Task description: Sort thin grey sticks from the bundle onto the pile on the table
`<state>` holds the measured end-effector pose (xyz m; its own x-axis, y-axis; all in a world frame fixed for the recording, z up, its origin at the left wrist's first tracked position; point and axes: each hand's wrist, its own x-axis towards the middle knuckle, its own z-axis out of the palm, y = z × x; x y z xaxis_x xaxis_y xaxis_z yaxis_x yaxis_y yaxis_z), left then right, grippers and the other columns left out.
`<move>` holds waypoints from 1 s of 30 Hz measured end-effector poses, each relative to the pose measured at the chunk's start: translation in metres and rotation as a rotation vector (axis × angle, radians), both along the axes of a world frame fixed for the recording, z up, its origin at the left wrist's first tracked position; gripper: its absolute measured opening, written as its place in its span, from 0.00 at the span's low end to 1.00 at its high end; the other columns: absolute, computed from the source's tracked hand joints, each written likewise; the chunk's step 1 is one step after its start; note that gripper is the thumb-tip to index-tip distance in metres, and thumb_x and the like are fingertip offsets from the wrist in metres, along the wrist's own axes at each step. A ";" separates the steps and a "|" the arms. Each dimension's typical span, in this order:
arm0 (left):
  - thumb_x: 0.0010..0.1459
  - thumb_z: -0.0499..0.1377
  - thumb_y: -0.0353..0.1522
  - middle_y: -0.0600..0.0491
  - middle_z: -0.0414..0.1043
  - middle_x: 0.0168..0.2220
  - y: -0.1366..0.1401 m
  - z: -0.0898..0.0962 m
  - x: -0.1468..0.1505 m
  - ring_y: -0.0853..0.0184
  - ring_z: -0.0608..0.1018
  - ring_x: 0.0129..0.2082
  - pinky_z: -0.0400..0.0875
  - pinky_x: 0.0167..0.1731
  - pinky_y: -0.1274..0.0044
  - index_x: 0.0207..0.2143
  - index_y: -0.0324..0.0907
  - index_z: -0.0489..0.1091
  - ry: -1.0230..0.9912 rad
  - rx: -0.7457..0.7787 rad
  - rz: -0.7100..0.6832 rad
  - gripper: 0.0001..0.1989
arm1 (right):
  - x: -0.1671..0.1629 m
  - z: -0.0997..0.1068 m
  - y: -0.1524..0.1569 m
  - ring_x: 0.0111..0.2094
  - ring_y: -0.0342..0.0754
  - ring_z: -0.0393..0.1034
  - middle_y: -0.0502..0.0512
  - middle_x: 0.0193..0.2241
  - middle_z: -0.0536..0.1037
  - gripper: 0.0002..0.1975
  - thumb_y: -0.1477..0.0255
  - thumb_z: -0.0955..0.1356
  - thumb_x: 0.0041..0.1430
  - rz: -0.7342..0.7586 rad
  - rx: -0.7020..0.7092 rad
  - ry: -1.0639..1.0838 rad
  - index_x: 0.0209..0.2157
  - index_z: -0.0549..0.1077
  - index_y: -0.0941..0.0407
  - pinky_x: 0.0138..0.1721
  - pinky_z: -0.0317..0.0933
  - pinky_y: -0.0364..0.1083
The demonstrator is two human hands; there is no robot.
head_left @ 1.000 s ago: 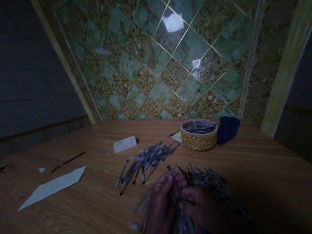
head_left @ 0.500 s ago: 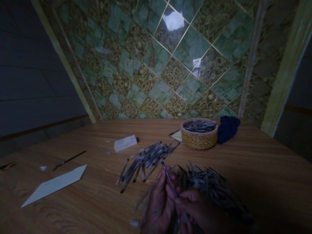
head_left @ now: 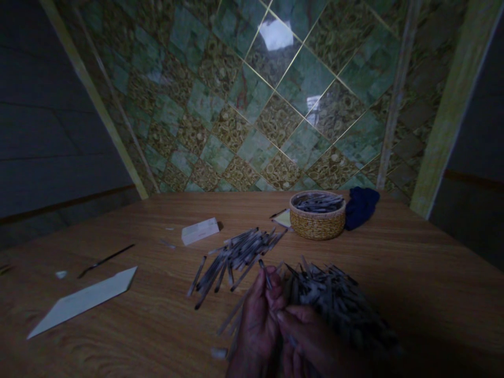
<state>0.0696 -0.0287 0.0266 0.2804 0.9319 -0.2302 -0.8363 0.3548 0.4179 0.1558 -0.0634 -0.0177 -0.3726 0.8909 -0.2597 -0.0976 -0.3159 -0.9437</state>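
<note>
Low in the view, just right of the middle, my left hand [head_left: 258, 320] is closed around a slim pen [head_left: 265, 273]. The pen's dark end points up and away, and the fingers cover much of its barrel. Against it lies my right hand [head_left: 307, 333], thumb and fingers pinched at the pen's lower end, where a greyish length shows under the thumb. A loose heap of thin grey and dark pieces [head_left: 338, 299] lies beside and behind the right hand. Beyond the left hand, many similar pens [head_left: 240, 254] with dark ends are spread in a pile.
A woven basket [head_left: 317, 224] full of similar pens stands at the back, beside a dark blue cloth [head_left: 361, 207]. A white box [head_left: 200, 231], a pale folded sheet [head_left: 84, 300], a thin black stick [head_left: 106, 260] and a small white piece [head_left: 219, 353] lie leftward. A tiled wall [head_left: 255, 105] rises behind.
The pen has sunk lower into my left hand, so less of it shows, and the fingers close more over it. My right hand keeps its pinch. The view has shifted slightly.
</note>
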 end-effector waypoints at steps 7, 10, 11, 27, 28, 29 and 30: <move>0.63 0.44 0.31 0.59 0.60 0.18 0.012 0.018 0.006 0.81 0.61 0.12 0.55 0.10 0.89 0.29 0.36 0.65 0.036 0.054 0.025 0.13 | 0.003 0.019 0.007 0.06 0.40 0.60 0.44 0.10 0.69 0.24 0.49 0.56 0.56 -0.036 0.043 0.047 0.30 0.62 0.57 0.06 0.49 0.35; 0.63 0.44 0.32 0.58 0.60 0.18 0.017 0.035 0.013 0.79 0.62 0.13 0.57 0.11 0.89 0.28 0.37 0.65 0.085 0.123 -0.022 0.14 | 0.018 0.038 0.013 0.07 0.39 0.61 0.44 0.11 0.70 0.20 0.55 0.56 0.61 -0.024 0.153 0.051 0.28 0.63 0.57 0.07 0.49 0.34; 0.63 0.43 0.32 0.58 0.60 0.18 0.019 0.041 0.016 0.79 0.62 0.13 0.58 0.12 0.88 0.28 0.37 0.65 0.094 0.143 -0.038 0.15 | 0.025 0.044 0.016 0.07 0.38 0.61 0.45 0.11 0.70 0.19 0.58 0.56 0.61 0.001 0.167 0.035 0.27 0.63 0.58 0.07 0.50 0.34; 0.63 0.39 0.30 0.60 0.57 0.14 0.053 0.055 0.043 0.79 0.58 0.09 0.49 0.07 0.86 0.23 0.38 0.59 0.107 0.126 0.128 0.18 | 0.066 0.071 0.042 0.05 0.38 0.57 0.42 0.08 0.67 0.15 0.64 0.58 0.62 0.125 0.212 -0.116 0.24 0.59 0.56 0.07 0.50 0.35; 0.63 0.39 0.30 0.60 0.57 0.14 0.055 0.055 0.045 0.79 0.57 0.09 0.49 0.07 0.86 0.23 0.39 0.59 0.107 0.118 0.130 0.17 | 0.069 0.074 0.043 0.06 0.39 0.57 0.42 0.08 0.67 0.15 0.64 0.59 0.62 0.137 0.220 -0.164 0.23 0.59 0.56 0.07 0.50 0.36; 0.63 0.39 0.30 0.60 0.57 0.14 0.056 0.056 0.049 0.79 0.57 0.09 0.48 0.07 0.86 0.23 0.39 0.58 0.105 0.111 0.130 0.17 | 0.072 0.077 0.045 0.06 0.39 0.57 0.42 0.08 0.66 0.15 0.63 0.59 0.61 0.137 0.227 -0.209 0.23 0.59 0.56 0.07 0.49 0.36; 0.63 0.39 0.30 0.60 0.57 0.14 0.057 0.058 0.055 0.79 0.57 0.09 0.48 0.07 0.86 0.23 0.39 0.58 0.101 0.108 0.133 0.17 | 0.074 0.081 0.047 0.06 0.39 0.56 0.42 0.07 0.66 0.15 0.63 0.59 0.61 0.119 0.230 -0.244 0.22 0.59 0.56 0.07 0.49 0.36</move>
